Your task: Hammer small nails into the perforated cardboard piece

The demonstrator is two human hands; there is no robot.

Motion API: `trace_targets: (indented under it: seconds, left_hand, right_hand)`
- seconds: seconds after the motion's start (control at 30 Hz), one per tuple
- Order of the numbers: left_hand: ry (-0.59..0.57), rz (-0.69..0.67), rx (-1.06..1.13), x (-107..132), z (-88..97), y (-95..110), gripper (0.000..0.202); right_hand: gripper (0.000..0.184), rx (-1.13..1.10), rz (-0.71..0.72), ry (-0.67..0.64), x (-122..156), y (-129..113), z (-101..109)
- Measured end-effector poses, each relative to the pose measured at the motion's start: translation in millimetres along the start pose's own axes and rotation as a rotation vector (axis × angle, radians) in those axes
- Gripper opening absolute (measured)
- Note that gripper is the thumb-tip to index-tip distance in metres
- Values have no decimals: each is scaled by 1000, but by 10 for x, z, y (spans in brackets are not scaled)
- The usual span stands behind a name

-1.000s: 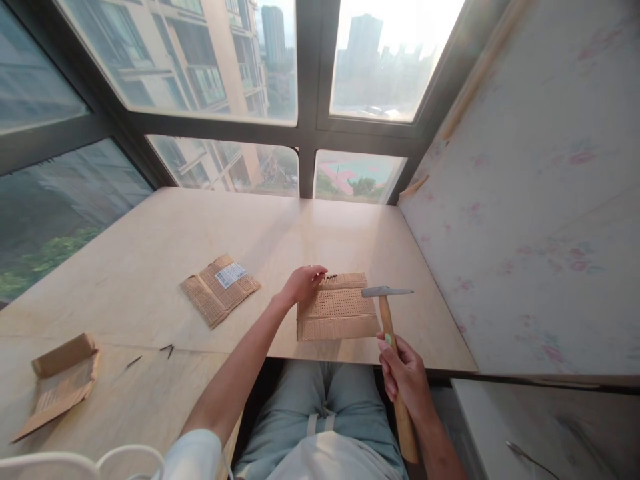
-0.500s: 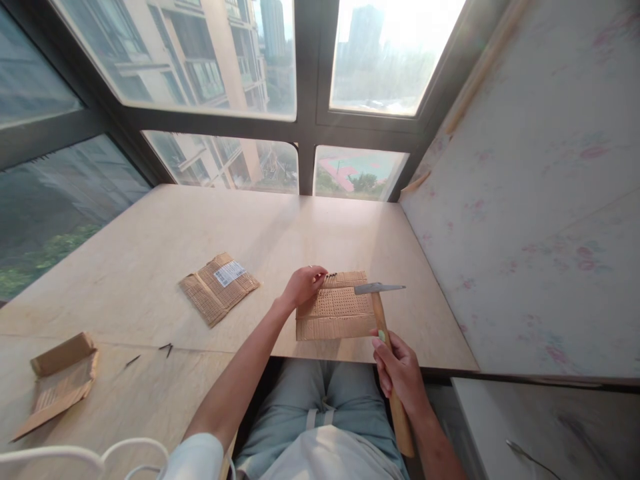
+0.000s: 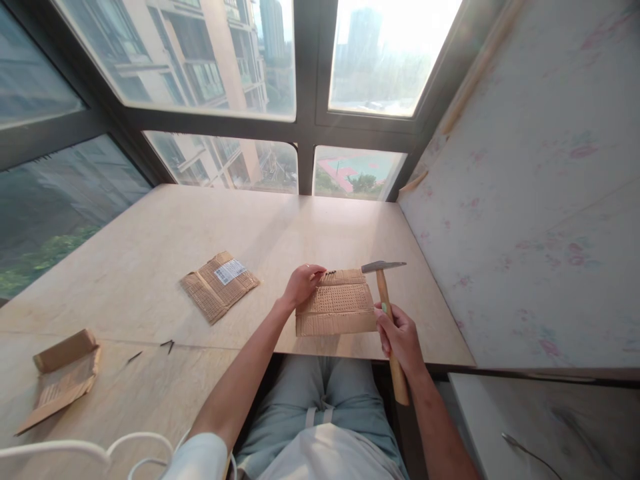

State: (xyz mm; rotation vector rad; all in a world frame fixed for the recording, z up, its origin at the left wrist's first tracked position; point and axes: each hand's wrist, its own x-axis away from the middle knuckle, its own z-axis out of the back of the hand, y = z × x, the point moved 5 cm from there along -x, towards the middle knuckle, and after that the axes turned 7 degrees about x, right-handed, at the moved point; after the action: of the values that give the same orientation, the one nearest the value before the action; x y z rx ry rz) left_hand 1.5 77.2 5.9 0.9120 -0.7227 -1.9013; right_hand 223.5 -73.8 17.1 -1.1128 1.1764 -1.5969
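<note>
My right hand (image 3: 403, 337) grips the wooden handle of a hammer (image 3: 384, 293), its metal head raised beyond the upper right corner of a piece of cardboard (image 3: 345, 323). That cardboard lies near the front edge of the table, folded across and marked with rows of small dark dots. Several small dark nails (image 3: 331, 273) stand in a row along its far edge. My left hand (image 3: 301, 285) rests at the cardboard's upper left, with thumb and fingertips pinched together beside the nails. What is between those fingertips is hidden.
Another piece of cardboard (image 3: 220, 288) with a white label lies to the left. Farther left are an open cardboard flap (image 3: 65, 380) and several loose dark nails (image 3: 169, 345). A white cable (image 3: 125, 440) curls at the lower left. Windows and a papered wall (image 3: 525, 220) border the table (image 3: 240, 220).
My right hand has lifted the hammer up and away, so its head has moved off the cardboard toward the far right. My left hand stays at the nails.
</note>
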Motion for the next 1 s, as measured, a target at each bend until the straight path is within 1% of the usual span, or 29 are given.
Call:
trace_targets:
  seconds: [0.07, 0.2, 0.3, 0.47, 0.73, 0.9, 1.0]
  left_hand:
    - [6, 2, 2, 8, 2, -5, 20]
    - [19, -2, 13, 22, -10, -14, 20]
    - [47, 7, 26, 28, -19, -29, 20]
    - [58, 43, 53, 34, -31, -55, 28]
    - [120, 100, 129, 69, -41, -68, 39]
    - [139, 131, 78, 90, -28, -24, 49]
    - [131, 147, 28, 97, -18, -12, 50]
  right_hand:
    - [42, 4, 7, 7, -46, -34, 13]
    - [40, 4, 18, -26, -56, -99, -25]
    - [38, 16, 27, -60, -47, -147, -97]
    - [36, 50, 70, -131, -98, -245, -249]
    - [26, 275, 207, -241, -196, -469, -467]
    - [20, 458, 195, -284, -263, -402, -589]
    - [20, 496, 190, -322, -263, -348, -622]
